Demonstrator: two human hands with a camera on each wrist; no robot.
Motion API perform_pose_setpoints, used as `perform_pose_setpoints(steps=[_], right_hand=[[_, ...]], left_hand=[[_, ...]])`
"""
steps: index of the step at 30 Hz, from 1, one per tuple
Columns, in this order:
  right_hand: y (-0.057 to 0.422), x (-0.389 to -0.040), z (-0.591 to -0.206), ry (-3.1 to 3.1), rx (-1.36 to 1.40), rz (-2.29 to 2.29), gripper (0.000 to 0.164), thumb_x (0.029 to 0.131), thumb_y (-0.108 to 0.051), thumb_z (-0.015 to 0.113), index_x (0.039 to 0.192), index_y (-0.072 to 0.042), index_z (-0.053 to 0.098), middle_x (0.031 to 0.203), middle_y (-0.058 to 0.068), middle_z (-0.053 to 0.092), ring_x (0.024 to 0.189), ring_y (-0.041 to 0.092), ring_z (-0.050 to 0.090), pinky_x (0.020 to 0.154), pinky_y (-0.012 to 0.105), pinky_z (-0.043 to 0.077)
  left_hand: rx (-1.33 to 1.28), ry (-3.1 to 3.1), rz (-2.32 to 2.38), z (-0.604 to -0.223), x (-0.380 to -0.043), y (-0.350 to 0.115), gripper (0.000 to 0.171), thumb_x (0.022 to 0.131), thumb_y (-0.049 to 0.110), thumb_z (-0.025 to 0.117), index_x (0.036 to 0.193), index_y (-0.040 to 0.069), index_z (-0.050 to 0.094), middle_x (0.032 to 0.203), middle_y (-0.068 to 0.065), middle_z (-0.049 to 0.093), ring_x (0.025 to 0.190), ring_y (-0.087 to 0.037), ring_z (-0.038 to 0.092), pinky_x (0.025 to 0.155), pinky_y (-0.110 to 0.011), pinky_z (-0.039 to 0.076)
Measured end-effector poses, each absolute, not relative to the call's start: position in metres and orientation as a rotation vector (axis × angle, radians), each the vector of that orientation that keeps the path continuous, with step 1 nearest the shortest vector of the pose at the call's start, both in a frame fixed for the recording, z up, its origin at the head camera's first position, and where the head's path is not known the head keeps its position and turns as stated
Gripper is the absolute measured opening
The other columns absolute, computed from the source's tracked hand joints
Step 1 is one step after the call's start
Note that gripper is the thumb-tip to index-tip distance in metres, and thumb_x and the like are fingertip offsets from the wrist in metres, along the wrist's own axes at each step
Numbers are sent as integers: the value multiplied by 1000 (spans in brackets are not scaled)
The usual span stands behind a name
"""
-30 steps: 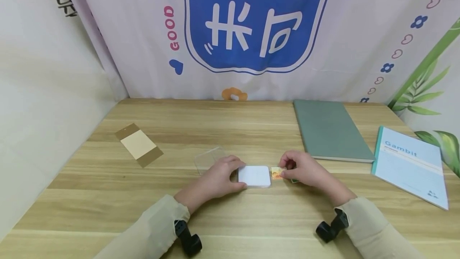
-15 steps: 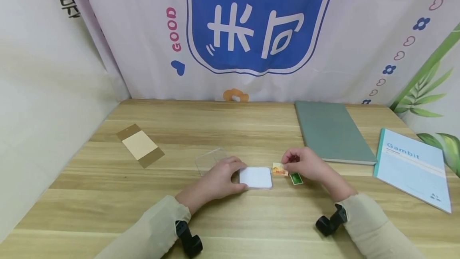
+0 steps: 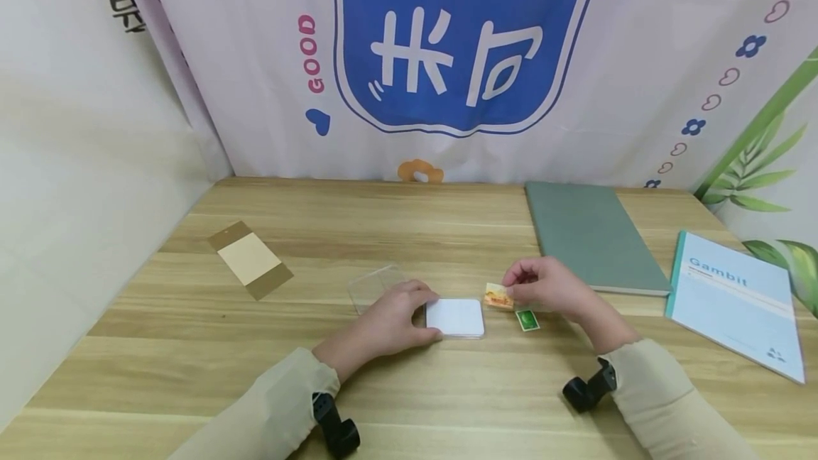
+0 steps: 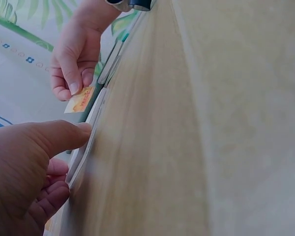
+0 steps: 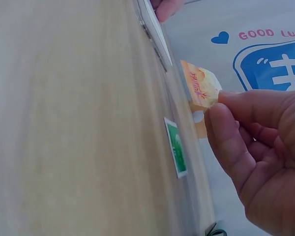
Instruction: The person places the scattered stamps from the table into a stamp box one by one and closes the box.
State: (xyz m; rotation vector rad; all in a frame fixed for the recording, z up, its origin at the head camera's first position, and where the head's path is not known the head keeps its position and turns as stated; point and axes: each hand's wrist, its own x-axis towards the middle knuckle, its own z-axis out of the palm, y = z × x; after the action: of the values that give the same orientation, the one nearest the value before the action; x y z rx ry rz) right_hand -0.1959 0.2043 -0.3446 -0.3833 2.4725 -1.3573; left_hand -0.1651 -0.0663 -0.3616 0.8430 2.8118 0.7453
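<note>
Nearest the viewer, two beige sleeves enter from six o'clock, a black wrist camera (image 3: 335, 426) strapped under each; the left hand (image 3: 383, 321) rests on the wooden table (image 3: 192, 346), thumb and curled fingers gripping the left edge of a white pad (image 3: 454, 317) and keeping it flat. At three o'clock of the pad, the right hand (image 3: 551, 291) pinches an orange sticker (image 3: 498, 297) between thumb and forefinger, its other fingers curled in; the sticker is raised off the table, tilted, just beside the pad's right edge and not touching it. A green sticker (image 3: 527, 319) lies flat on the table at five o'clock of the orange one, apart from both hands. A judgement on handling: the pinch is best kept at one corner, so the sticker's face stays free, while the left hand keeps the pad from sliding. Farther out: a clear plastic sheet (image 3: 377, 284) at eleven o'clock of the pad; a brown card (image 3: 250, 259) at ten o'clock; a grey-green notebook (image 3: 591, 236) and a light blue booklet (image 3: 735, 300) toward two and three o'clock; a printed cloth backdrop (image 3: 447, 55) at twelve.
</note>
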Motion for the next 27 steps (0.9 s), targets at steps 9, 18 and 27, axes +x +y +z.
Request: perform_pose_setpoints(steps=[9,18,27], right_hand=[[192,-194,-341,2402,-371,-1388,13,84,-6,64,93,3,61,87,9,57,77,18,54,68,29,51],[182,-195,-343,2349,-375,-1419,14,84,-6,62,94,4,61,88,10,57,79,18,54,70,28,52],[170,-195,-347,2280,-392,-1464,14,84,-6,63,93,4,61,86,8,58,77,16,56,70,27,52]], left_hand=[[818,2806,743,-360,-164,-66,52,79,33,72,120,5,60,118,-6,56,106,-18,53,90,-32,46],[797,2797,747,-360,-163,-67,53,79,35,72,121,6,59,118,-5,55,106,-17,53,91,-33,46],[769,2781,789,-360,-164,-67,52,78,35,73,121,7,59,117,-4,55,106,-17,53,91,-33,45]])
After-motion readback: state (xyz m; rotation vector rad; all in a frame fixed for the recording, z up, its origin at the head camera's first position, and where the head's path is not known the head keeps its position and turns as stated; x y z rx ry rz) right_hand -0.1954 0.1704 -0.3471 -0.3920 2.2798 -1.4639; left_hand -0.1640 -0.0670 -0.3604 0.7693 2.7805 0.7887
